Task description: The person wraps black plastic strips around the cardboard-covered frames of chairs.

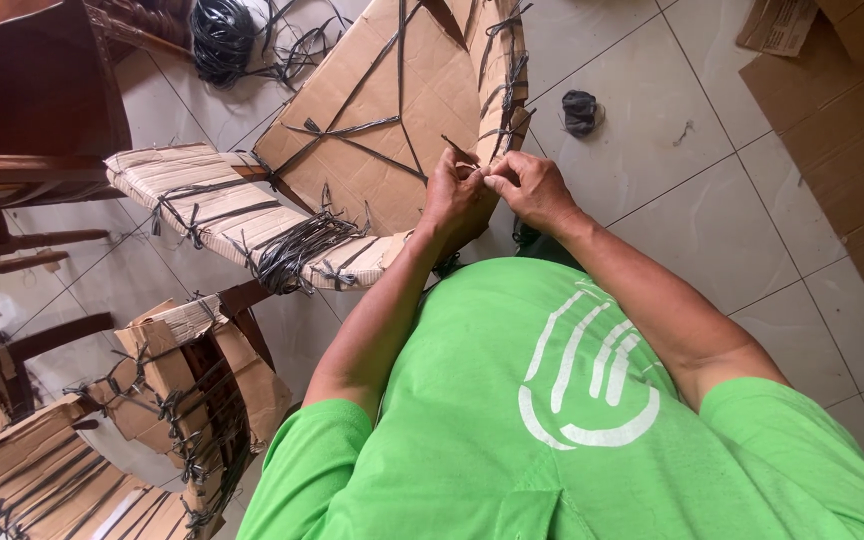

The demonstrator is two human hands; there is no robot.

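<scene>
**Both hands pinched on black strap at cardboard edge**

Pinching black strap [482, 150] with left hand [452, 195] and right hand [530, 188], fingertips together, touching each other. Strap running along curved edge of cardboard-wrapped chair [392, 100], just above green shirt [552, 420]. More wrapped chairs [182, 400] lower left. Coil of black strap [220, 35] on tiled floor [672, 130], top left, well apart.

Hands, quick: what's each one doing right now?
Left hand: closed, pinching a black strap against the cardboard-wrapped chair.
Right hand: fingers curled shut at the same spot; what it holds cannot be told.
</scene>
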